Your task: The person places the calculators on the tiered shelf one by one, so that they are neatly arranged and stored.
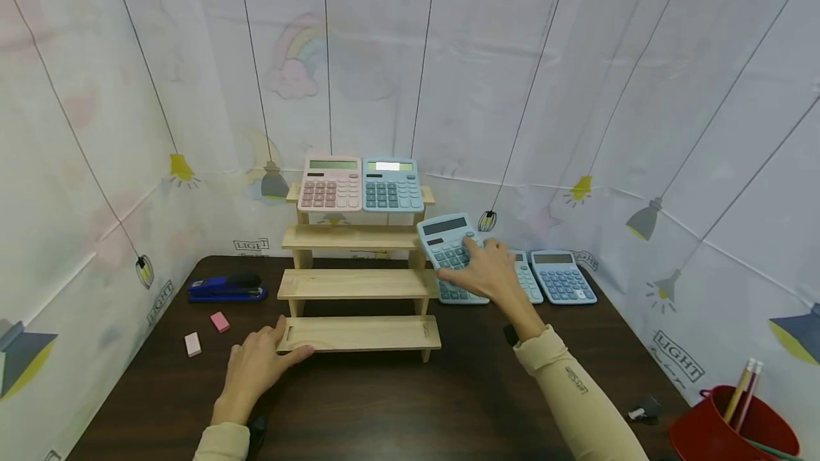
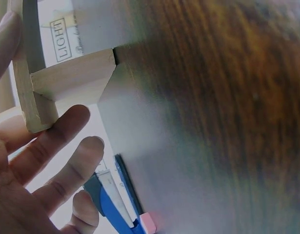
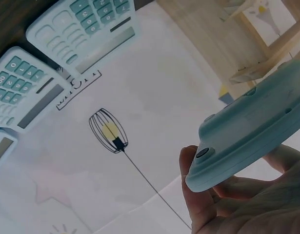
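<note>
My right hand (image 1: pixel 488 272) grips a light blue calculator (image 1: pixel 443 232) by its lower part, lifted and tilted beside the wooden step stand's (image 1: pixel 359 283) right end. In the right wrist view, that calculator (image 3: pixel 252 126) shows its back, with fingers along its edge. My left hand (image 1: pixel 256 365) holds the left end of the lowest step; in the left wrist view, thumb and fingers lie on either side of the wood (image 2: pixel 35 107). On the top step, a pink calculator (image 1: pixel 329 194) and a blue calculator (image 1: pixel 392 198) lean side by side.
More blue calculators (image 1: pixel 564 277) lie on the dark table (image 1: pixel 384 404) right of the stand, partly behind my right hand. At left are a blue stapler (image 1: pixel 227 290), a pink eraser (image 1: pixel 220 321) and a white eraser (image 1: pixel 192 344). A red bucket (image 1: pixel 698 432) holds pencils at right.
</note>
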A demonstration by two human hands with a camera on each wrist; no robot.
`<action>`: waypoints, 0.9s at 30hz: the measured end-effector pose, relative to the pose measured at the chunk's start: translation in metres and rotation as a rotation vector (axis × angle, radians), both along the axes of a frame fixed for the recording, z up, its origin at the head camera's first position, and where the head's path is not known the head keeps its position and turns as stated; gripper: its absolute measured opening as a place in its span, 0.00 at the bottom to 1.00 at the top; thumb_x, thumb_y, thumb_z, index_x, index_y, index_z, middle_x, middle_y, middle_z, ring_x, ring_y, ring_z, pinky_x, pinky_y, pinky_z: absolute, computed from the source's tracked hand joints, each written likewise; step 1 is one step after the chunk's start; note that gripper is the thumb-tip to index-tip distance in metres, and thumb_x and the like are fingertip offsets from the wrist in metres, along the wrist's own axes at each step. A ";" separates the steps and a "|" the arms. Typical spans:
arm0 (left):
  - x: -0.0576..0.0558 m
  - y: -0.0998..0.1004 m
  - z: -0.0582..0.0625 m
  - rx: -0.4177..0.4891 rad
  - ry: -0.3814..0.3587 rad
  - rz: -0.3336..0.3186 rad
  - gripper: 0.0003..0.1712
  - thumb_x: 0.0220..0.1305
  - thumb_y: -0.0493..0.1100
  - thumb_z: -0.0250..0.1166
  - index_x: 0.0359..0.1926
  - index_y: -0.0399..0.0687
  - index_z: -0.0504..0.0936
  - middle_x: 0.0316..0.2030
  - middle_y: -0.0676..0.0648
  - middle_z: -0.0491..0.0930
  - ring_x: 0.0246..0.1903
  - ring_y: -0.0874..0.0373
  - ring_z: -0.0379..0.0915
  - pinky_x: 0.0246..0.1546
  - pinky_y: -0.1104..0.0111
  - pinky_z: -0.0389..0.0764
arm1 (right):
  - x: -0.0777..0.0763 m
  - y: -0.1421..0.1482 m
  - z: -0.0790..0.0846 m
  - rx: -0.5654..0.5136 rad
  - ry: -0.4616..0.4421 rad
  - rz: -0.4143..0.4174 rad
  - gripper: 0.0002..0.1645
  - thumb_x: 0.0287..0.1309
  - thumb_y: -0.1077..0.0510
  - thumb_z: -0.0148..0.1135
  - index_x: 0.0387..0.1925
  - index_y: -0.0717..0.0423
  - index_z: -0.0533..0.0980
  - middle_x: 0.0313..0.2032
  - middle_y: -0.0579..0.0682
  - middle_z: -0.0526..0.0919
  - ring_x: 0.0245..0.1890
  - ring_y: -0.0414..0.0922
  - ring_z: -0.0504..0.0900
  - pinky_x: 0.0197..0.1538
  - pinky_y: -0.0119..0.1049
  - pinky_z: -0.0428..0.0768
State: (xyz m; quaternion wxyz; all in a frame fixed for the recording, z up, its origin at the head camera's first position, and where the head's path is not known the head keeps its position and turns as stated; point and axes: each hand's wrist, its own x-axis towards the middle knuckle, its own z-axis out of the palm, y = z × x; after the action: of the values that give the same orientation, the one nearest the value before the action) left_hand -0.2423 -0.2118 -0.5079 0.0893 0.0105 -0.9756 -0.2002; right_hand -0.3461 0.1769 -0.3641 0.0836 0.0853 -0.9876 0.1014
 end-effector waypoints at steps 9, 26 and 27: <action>-0.001 0.000 0.000 -0.006 0.002 0.006 0.58 0.53 0.78 0.64 0.71 0.40 0.70 0.44 0.38 0.84 0.41 0.40 0.80 0.31 0.56 0.71 | -0.006 -0.013 0.009 0.044 0.001 0.028 0.59 0.50 0.20 0.57 0.73 0.52 0.65 0.64 0.74 0.69 0.60 0.71 0.69 0.56 0.64 0.69; -0.001 0.000 -0.001 0.008 -0.033 0.014 0.59 0.53 0.79 0.63 0.72 0.41 0.68 0.47 0.38 0.83 0.44 0.39 0.79 0.36 0.51 0.73 | -0.003 -0.049 0.011 0.056 0.017 0.110 0.58 0.48 0.21 0.60 0.70 0.54 0.70 0.58 0.71 0.76 0.54 0.69 0.74 0.54 0.68 0.72; -0.001 0.001 -0.001 0.008 -0.033 0.015 0.59 0.53 0.79 0.64 0.72 0.41 0.68 0.47 0.39 0.83 0.44 0.39 0.79 0.36 0.52 0.73 | -0.003 -0.051 0.011 0.057 0.020 0.111 0.58 0.47 0.20 0.59 0.70 0.54 0.70 0.58 0.71 0.76 0.53 0.69 0.74 0.54 0.69 0.72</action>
State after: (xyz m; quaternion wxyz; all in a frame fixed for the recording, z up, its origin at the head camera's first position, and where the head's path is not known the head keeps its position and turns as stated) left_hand -0.2432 -0.2112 -0.5089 0.0746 0.0217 -0.9761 -0.2030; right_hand -0.3491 0.1254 -0.3533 0.0852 0.1434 -0.9830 0.0768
